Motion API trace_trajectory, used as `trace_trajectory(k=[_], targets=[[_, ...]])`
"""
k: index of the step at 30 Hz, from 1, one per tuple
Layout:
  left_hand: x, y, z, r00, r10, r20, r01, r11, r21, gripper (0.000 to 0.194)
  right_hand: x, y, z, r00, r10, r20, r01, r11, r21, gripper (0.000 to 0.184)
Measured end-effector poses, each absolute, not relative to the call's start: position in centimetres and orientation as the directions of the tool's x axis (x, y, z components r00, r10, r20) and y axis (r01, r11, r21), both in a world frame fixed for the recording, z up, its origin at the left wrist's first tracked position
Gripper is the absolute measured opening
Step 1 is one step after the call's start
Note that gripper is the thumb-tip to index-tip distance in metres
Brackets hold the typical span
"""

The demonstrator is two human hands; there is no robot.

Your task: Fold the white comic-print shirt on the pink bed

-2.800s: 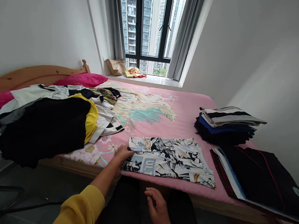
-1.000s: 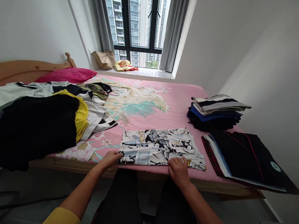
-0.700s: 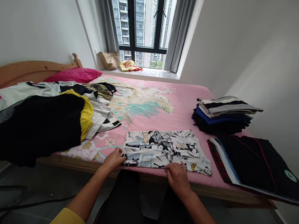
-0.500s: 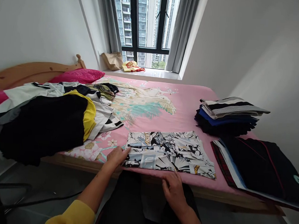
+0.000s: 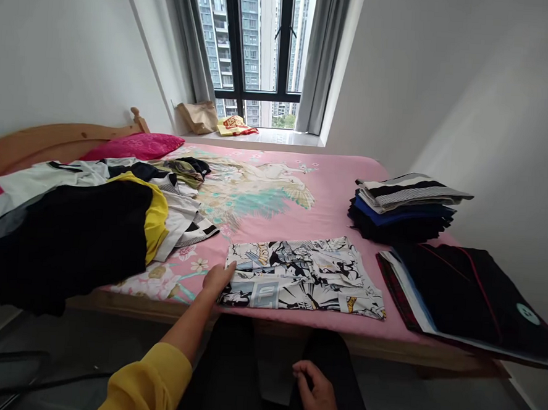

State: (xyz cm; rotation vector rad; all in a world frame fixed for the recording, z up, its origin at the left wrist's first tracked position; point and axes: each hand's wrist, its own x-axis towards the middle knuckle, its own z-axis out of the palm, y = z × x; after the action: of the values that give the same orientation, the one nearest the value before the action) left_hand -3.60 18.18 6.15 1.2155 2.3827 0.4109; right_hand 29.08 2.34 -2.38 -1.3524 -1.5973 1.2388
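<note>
Currently the left hand (image 5: 216,282) rests at the left edge of a printed garment (image 5: 304,275), which lies flat near the front edge of the bed (image 5: 340,178). Its thumb reaches onto the cloth; the other fingers are partly hidden, so it cannot be told whether they pinch the fabric or only press on it. The right hand (image 5: 318,393) is off the bed, over the person's dark-clothed right leg (image 5: 338,363), with fingers loosely curled and the thumb apart from the index finger. A yellow sleeve (image 5: 149,377) covers part of the left arm.

The garment bears a black, white and pale blue comic-style pattern, with the letters "ULT" in a blue block toward its left end. To its left spreads a loose heap of clothes, with a large black garment (image 5: 72,236) on top hanging over the bed's front edge and a yellow garment (image 5: 156,222) showing beside it. To its right lies a dark folded garment (image 5: 459,290) with red piping, atop other folded cloth. Just behind that stands a folded stack, topped by a striped piece (image 5: 409,191) above blue (image 5: 385,213) and black layers.
</note>
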Motion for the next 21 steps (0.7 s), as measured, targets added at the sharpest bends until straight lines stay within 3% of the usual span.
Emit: trace_trajectory(k=[4,10,14,16,21], targets=[[-2.7,17.7,6.5,-0.532,0.827,-0.184,0.653,0.539,0.532,0.05,29.3,2.9,-2.0,-0.179,0.979,-0.093,0.273,-0.041,-0.961,0.024],[-1.6,17.6,9.1,-0.409,0.879,-0.247,0.51,0.444,0.737,0.044,29.8,3.9,-2.2,-0.109,0.983,-0.149,0.148,-0.133,-0.98,0.023],[1.4,19.5,12.1,-0.292,0.918,-0.267,0.23,0.338,0.913,0.04,29.9,4.8,-2.7,-0.081,0.982,-0.17,0.057,-0.166,-0.985,0.02],[4.6,21.0,13.8,-0.219,0.943,-0.251,0.148,0.286,0.947,0.044,29.9,5.2,-3.1,-0.078,0.981,-0.18,0.002,-0.18,-0.984,0.019],[16.0,25.4,16.1,-0.139,0.964,-0.227,0.284,0.259,0.923,0.054,29.7,6.0,-5.2,-0.038,0.969,-0.243,-0.145,-0.246,-0.958,0.023]])
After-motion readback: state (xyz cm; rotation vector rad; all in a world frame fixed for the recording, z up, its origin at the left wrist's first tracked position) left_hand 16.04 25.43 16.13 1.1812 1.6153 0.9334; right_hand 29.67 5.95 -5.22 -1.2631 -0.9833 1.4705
